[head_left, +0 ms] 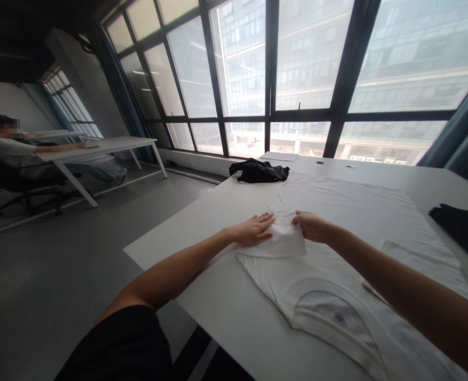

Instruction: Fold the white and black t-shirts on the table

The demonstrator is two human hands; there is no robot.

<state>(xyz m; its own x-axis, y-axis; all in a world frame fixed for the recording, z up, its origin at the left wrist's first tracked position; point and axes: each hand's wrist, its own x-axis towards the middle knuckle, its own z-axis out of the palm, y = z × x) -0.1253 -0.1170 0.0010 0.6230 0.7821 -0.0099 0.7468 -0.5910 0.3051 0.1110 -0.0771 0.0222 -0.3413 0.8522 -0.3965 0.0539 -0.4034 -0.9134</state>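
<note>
A white T-shirt (348,211) lies spread on the white table, its round neckline toward me and its hem toward the windows. One sleeve (285,244) is folded inward over the body. My left hand (255,228) rests flat on the edge of that sleeve, fingers stretched out. With thumb and fingers closed, my right hand (311,226) pinches the T-shirt's cloth at the sleeve's other side. A small dark label shows inside the collar (339,317).
A crumpled black garment (259,172) lies at the table's far left edge. Dark folded cloth (461,230) is at the right. The white table (202,222) ends on my left, above grey floor. A seated person (11,151) is at another table (110,145) to the far left.
</note>
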